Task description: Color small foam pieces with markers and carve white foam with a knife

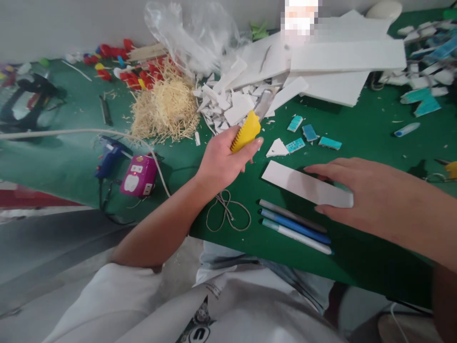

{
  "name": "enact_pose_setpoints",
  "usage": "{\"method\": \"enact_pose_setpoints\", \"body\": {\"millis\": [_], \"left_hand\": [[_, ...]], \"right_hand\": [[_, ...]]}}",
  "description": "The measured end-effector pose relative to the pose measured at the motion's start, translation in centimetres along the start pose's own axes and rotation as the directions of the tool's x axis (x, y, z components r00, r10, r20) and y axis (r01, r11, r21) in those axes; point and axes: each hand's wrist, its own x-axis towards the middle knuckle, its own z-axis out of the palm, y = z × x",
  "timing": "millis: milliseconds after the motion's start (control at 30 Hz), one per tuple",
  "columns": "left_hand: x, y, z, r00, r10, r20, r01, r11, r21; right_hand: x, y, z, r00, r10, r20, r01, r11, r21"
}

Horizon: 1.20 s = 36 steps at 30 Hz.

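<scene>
My left hand (228,157) is closed around a yellow utility knife (247,132), its blade pointing up and away over a heap of white foam scraps (228,102). My right hand (364,195) has its thumb and fingers on either side of a white foam strip (300,183), near its right end. The strip lies at a slant on the green table (371,128). Just below it are three pens (296,226) in a row. Beyond the strip are several small blue-painted foam pieces (294,123) and a white foam offcut (277,148).
Large white foam sheets (328,57) are stacked at the back, with a clear plastic bag (196,35) beside them. A pile of thin wooden sticks (167,105) stands to the left. Nearer are a blue glue gun (111,155), a magenta power adapter (138,176) and a looped cord (228,214).
</scene>
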Motion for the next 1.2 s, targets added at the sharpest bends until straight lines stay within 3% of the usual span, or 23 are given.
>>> {"method": "enact_pose_setpoints", "body": {"millis": [167,333,433,633,800,1000,1200], "left_hand": [[-1.7,-0.1,-0.6,0.972,0.224,0.068,-0.233,0.938,0.255],[-5.2,1.5,-1.7,0.932,0.325,0.157,-0.361,0.819,0.446],[-7.5,2.4,-1.9,0.886,0.399,0.235,-0.462,0.728,0.507],[-9.7,2.5,-0.4,0.888,0.320,0.332,-0.461,0.620,0.635],[-9.4,2.3,0.7,0.886,0.325,0.330,-0.463,0.601,0.651],[-9.3,2.4,1.1,0.877,0.347,0.332,-0.478,0.573,0.666],[-9.4,2.5,1.0,0.893,0.306,0.329,-0.449,0.558,0.698]], "right_hand": [[0.4,-0.3,1.0,0.998,0.041,-0.042,-0.044,0.996,-0.081],[0.8,-0.9,2.0,0.997,0.048,-0.066,-0.057,0.988,-0.142],[0.8,-1.1,2.5,0.993,0.036,-0.116,-0.055,0.986,-0.160],[1.1,-1.0,2.5,0.995,0.064,-0.081,-0.068,0.997,-0.046],[1.8,-0.6,2.0,0.990,0.137,-0.019,-0.133,0.979,0.154],[2.0,-0.5,1.9,0.982,0.187,-0.025,-0.179,0.967,0.178],[2.0,-0.3,2.4,0.986,0.114,-0.123,-0.081,0.966,0.244]]}}
